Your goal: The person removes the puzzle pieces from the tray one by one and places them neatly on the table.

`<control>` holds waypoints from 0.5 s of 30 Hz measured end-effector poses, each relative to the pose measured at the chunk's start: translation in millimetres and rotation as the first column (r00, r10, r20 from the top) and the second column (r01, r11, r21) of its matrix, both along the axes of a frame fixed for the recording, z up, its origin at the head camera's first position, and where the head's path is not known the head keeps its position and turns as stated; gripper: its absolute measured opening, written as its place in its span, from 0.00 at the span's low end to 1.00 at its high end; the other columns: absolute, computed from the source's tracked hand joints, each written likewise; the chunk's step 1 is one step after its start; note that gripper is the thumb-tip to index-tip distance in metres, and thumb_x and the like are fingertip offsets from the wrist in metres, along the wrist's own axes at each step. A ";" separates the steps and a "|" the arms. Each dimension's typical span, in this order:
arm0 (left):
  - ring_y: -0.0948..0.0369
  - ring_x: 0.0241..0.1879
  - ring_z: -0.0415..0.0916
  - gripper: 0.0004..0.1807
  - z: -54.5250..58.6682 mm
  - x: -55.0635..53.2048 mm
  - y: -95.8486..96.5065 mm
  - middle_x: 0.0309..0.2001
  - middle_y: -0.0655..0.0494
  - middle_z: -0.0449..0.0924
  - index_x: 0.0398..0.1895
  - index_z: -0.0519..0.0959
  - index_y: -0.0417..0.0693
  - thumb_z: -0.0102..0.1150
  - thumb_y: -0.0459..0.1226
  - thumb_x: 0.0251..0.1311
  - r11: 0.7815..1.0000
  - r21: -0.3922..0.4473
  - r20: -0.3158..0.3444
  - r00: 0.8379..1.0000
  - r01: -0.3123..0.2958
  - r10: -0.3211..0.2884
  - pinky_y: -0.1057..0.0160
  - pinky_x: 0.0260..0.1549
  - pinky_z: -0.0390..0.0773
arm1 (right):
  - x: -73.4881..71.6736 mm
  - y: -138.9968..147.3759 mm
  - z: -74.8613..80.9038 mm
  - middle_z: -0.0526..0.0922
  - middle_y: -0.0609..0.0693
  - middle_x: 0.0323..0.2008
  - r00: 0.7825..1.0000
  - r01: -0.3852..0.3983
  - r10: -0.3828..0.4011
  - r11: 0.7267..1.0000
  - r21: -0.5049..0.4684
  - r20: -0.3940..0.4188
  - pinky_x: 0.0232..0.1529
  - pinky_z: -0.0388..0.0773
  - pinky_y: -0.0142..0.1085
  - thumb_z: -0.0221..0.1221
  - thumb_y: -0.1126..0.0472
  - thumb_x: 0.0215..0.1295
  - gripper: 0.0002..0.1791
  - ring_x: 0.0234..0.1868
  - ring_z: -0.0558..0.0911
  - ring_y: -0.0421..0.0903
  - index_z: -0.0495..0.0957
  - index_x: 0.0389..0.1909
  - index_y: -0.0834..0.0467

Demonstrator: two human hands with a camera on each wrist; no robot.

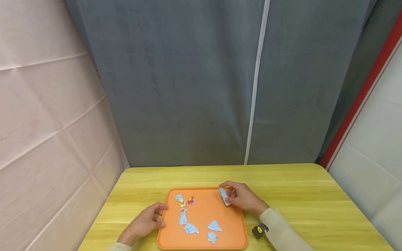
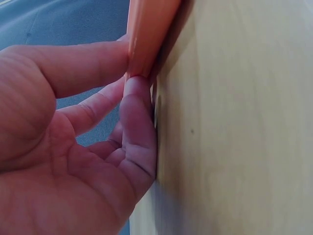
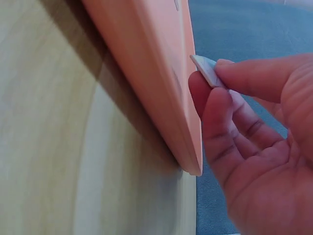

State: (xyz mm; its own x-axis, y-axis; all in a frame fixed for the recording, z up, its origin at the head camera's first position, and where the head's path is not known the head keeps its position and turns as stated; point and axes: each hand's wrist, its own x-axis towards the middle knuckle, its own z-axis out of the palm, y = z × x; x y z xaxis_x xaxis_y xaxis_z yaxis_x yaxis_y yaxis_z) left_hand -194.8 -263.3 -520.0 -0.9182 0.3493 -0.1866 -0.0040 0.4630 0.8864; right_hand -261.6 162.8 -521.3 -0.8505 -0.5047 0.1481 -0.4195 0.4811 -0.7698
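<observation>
An orange tray point(image 1: 205, 205) lies on the table with flat, irregular light-blue puzzle pieces in it. At its left edge my left hand point(image 1: 146, 220) grips the rim point(image 2: 149, 36) between thumb and fingers. Over the tray's upper right corner my right hand point(image 1: 244, 198) pinches one light-blue piece point(image 3: 208, 71), held tilted between thumb and fingers. Down the tray's left side runs a row of pieces, with a red-and-yellow printed one point(image 1: 190, 200) near the top and a wide blue one point(image 1: 191, 228) at the bottom. A triangular piece point(image 1: 214, 226) and a smaller jagged piece point(image 1: 212, 237) lie apart at lower right.
The yellow wood-grain table point(image 1: 298, 195) extends on both sides of the tray. A grey curtain point(image 1: 188, 104) hangs behind it, with pale cloth walls at left and right. A black device point(image 1: 259, 230) is strapped at the right wrist.
</observation>
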 end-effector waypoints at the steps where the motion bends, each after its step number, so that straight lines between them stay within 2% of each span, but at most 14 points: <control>1: 0.55 0.38 0.74 0.31 -0.5 -0.3 0.0 0.51 0.43 0.72 0.66 0.73 0.37 0.73 0.28 0.59 1.000 0.001 -0.001 1.000 -0.002 0.002 0.66 0.33 0.78 | 0.3 -0.1 0.2 0.81 0.45 0.34 1.000 0.004 -0.004 1.000 -0.004 0.007 0.28 0.80 0.33 0.70 0.67 0.66 0.27 0.27 0.78 0.37 0.79 0.66 0.58; 9: 0.55 0.38 0.74 0.31 -3.5 -1.8 -1.9 0.51 0.43 0.71 0.66 0.73 0.38 0.74 0.28 0.59 1.000 -0.009 0.006 1.000 -0.009 0.009 0.66 0.33 0.78 | 6.2 3.1 4.6 0.83 0.49 0.34 0.997 0.003 0.001 0.998 -0.058 0.077 0.22 0.81 0.36 0.69 0.65 0.70 0.25 0.22 0.79 0.41 0.78 0.66 0.60; 15: 0.55 0.38 0.73 0.31 -1.8 -1.1 -1.0 0.51 0.43 0.71 0.66 0.73 0.37 0.73 0.28 0.59 1.000 0.001 0.005 1.000 -0.003 0.003 0.65 0.32 0.78 | 14.0 12.7 7.7 0.84 0.51 0.34 0.997 0.000 0.007 0.996 -0.095 0.076 0.25 0.81 0.35 0.66 0.65 0.72 0.23 0.24 0.81 0.46 0.78 0.66 0.59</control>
State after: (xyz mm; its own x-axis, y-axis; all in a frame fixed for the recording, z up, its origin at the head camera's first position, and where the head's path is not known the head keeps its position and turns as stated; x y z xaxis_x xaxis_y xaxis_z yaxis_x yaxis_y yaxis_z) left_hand -195.9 -264.3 -521.8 -0.9183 0.3471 -0.1906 -0.0095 0.4618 0.8869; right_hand -247.6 175.5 -513.6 -0.8594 -0.4944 0.1303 -0.3596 0.4032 -0.8415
